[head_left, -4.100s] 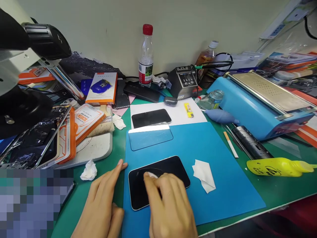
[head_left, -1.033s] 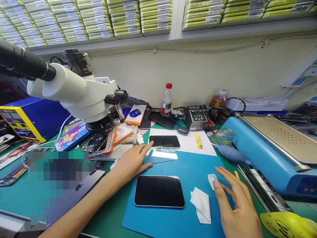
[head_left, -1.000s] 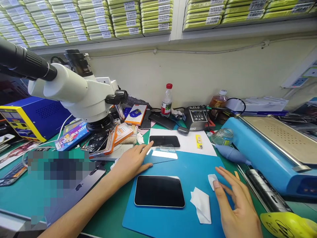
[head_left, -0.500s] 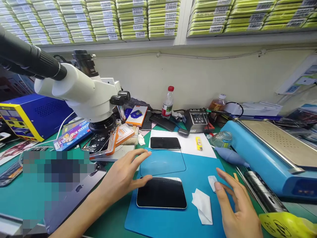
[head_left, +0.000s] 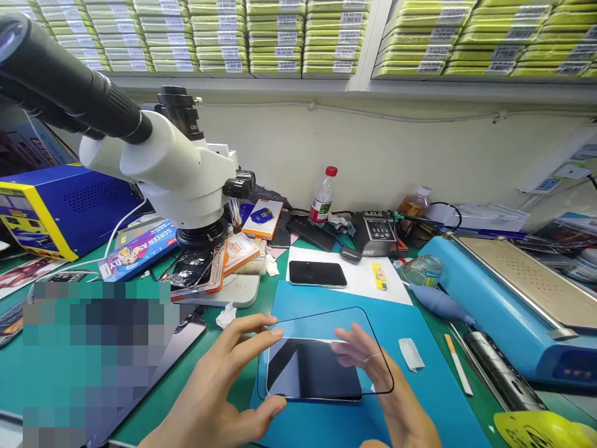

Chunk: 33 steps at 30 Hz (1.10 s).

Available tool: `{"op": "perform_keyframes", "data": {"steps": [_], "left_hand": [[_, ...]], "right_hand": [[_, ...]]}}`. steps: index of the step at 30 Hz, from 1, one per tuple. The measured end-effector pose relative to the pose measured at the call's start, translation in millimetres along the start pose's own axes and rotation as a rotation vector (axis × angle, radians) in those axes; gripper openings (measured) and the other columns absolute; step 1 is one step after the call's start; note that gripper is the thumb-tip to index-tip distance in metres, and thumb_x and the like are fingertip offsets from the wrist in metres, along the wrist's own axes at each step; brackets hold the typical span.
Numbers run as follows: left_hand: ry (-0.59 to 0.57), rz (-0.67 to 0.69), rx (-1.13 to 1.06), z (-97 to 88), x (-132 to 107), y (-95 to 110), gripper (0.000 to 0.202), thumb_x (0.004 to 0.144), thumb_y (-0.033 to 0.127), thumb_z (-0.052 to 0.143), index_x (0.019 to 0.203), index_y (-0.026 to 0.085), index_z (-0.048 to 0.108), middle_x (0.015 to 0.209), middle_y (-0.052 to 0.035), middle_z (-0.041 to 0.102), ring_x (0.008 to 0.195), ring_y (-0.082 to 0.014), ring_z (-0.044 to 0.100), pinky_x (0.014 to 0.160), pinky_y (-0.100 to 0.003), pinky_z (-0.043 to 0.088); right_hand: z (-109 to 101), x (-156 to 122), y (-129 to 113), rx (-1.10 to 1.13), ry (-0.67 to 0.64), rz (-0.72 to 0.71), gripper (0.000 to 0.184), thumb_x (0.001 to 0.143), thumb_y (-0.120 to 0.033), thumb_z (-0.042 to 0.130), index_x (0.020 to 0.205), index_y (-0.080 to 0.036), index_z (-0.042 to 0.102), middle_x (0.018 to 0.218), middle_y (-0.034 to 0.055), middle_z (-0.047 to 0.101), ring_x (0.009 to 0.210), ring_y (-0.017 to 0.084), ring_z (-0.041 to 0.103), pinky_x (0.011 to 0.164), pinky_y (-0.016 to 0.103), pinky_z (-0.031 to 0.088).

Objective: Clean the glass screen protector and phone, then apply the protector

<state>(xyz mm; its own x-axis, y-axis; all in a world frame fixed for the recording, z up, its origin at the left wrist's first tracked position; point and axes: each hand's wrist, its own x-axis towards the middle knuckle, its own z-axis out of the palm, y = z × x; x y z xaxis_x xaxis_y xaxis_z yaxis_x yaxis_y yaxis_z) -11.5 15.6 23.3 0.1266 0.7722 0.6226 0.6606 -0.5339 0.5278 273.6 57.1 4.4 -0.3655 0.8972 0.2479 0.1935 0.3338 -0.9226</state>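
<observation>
My left hand (head_left: 237,373) is closed on the left end of a clear glass screen protector (head_left: 314,320) with a thin black border, fingers at the top edge and thumb at the bottom. The glass is tilted above a dark-screened phone (head_left: 312,370), which lies on a blue mat (head_left: 433,398) and shows through it. My right hand (head_left: 368,367) is behind the right part of the glass, seen through it, its fingers stretched leftward and slightly apart. No held thing is visible there; its palm and thumb are mostly hidden. A small white wipe (head_left: 411,354) lies to its right.
Another phone (head_left: 318,274) lies on white paper beyond the mat. A microscope (head_left: 186,174) stands at left. To the right are a blue air blower (head_left: 441,303), a cigarette (head_left: 458,365) and a blue heating machine (head_left: 513,311). A crumpled tissue (head_left: 226,315) lies left of the mat.
The glass has been lifted off the mat in my left hand and brought nearer. My right hand has moved left behind it. The larger white wipe no longer shows on the mat.
</observation>
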Motion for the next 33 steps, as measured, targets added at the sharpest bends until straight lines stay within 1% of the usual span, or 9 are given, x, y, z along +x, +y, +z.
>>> {"op": "perform_keyframes", "data": {"steps": [2, 5, 10, 13, 18, 23, 26, 28, 33], "left_hand": [[0.012, 0.019, -0.003, 0.2, 0, 3, 0.044, 0.112, 0.043, 0.059, 0.154, 0.033, 0.049, 0.143, -0.0143, 0.067, 0.12, -0.0265, 0.075, 0.091, -0.037, 0.068], [0.035, 0.034, -0.038, 0.9, 0, 9, 0.044, 0.113, 0.05, 0.055, 0.153, 0.03, 0.048, 0.14, -0.014, 0.07, 0.127, -0.0246, 0.074, 0.1, -0.034, 0.066], [0.026, 0.018, -0.101, 3.1, 0, 19, 0.05, 0.111, 0.055, 0.061, 0.152, 0.03, 0.049, 0.14, -0.0116, 0.071, 0.134, -0.0226, 0.072, 0.108, -0.031, 0.063], [0.01, 0.011, -0.13, 4.8, -1, 23, 0.051, 0.11, 0.052, 0.065, 0.154, 0.032, 0.048, 0.142, -0.0109, 0.069, 0.137, -0.0226, 0.071, 0.109, -0.03, 0.063], [-0.014, 0.004, -0.155, 11.0, -4, 27, 0.06, 0.106, 0.05, 0.072, 0.158, 0.033, 0.046, 0.148, -0.0111, 0.065, 0.139, -0.0246, 0.07, 0.113, -0.033, 0.061], [-0.012, 0.018, -0.201, 17.8, -6, 24, 0.064, 0.106, 0.052, 0.072, 0.161, 0.035, 0.045, 0.147, -0.0122, 0.066, 0.136, -0.0273, 0.072, 0.109, -0.035, 0.064], [-0.06, 0.021, -0.22, 22.7, -10, 22, 0.069, 0.104, 0.052, 0.074, 0.164, 0.037, 0.042, 0.151, -0.0135, 0.064, 0.139, -0.03, 0.07, 0.11, -0.04, 0.063], [-0.07, 0.022, -0.243, 27.0, -11, 23, 0.069, 0.105, 0.054, 0.071, 0.164, 0.037, 0.04, 0.153, -0.0142, 0.063, 0.142, -0.0313, 0.067, 0.112, -0.043, 0.062], [-0.01, -0.073, -0.215, 26.8, -9, 27, 0.066, 0.107, 0.063, 0.062, 0.164, 0.037, 0.04, 0.154, -0.0138, 0.065, 0.143, -0.0339, 0.065, 0.118, -0.051, 0.056]], "right_hand": [[9, 7, 0, 0.027, -0.071, -0.064, 0.102, 0.084, -0.081, 0.073, 0.17, -0.038, 0.04, 0.165, 0.0105, 0.057, 0.144, 0.036, 0.064, 0.114, 0.044, 0.059], [22, 16, -3, 0.095, -0.1, -0.156, 0.102, 0.089, -0.08, 0.069, 0.173, -0.038, 0.03, 0.169, 0.0121, 0.052, 0.15, 0.039, 0.058, 0.115, 0.05, 0.058], [39, 22, -9, 0.17, -0.121, -0.178, 0.127, 0.067, -0.064, 0.098, 0.171, -0.044, 0.028, 0.169, 0.0077, 0.053, 0.15, 0.043, 0.057, 0.118, 0.055, 0.055], [44, 20, -14, 0.192, -0.14, -0.182, 0.127, 0.065, -0.064, 0.1, 0.169, -0.047, 0.029, 0.169, 0.0055, 0.053, 0.151, 0.039, 0.057, 0.119, 0.052, 0.055], [48, 16, -12, 0.362, -0.152, -0.184, 0.134, 0.057, -0.065, 0.104, 0.168, -0.043, 0.033, 0.171, 0.0077, 0.05, 0.153, 0.038, 0.054, 0.124, 0.051, 0.049], [53, 10, 22, 0.428, -0.142, -0.14, 0.112, 0.073, -0.074, 0.09, 0.167, -0.039, 0.039, 0.169, 0.0121, 0.052, 0.149, 0.038, 0.059, 0.122, 0.054, 0.051], [55, 8, 33, 0.328, -0.084, -0.208, 0.122, 0.068, -0.072, 0.095, 0.168, -0.039, 0.034, 0.164, 0.0152, 0.057, 0.144, 0.04, 0.063, 0.113, 0.053, 0.058], [52, 8, 31, 0.246, -0.081, -0.238, 0.122, 0.066, -0.066, 0.098, 0.167, -0.039, 0.035, 0.16, 0.0148, 0.061, 0.142, 0.04, 0.065, 0.109, 0.052, 0.062], [24, 13, 6, 0.172, -0.072, -0.267, 0.092, 0.083, -0.067, 0.086, 0.162, -0.041, 0.048, 0.149, 0.0084, 0.069, 0.145, 0.038, 0.063, 0.117, 0.051, 0.057]]}}
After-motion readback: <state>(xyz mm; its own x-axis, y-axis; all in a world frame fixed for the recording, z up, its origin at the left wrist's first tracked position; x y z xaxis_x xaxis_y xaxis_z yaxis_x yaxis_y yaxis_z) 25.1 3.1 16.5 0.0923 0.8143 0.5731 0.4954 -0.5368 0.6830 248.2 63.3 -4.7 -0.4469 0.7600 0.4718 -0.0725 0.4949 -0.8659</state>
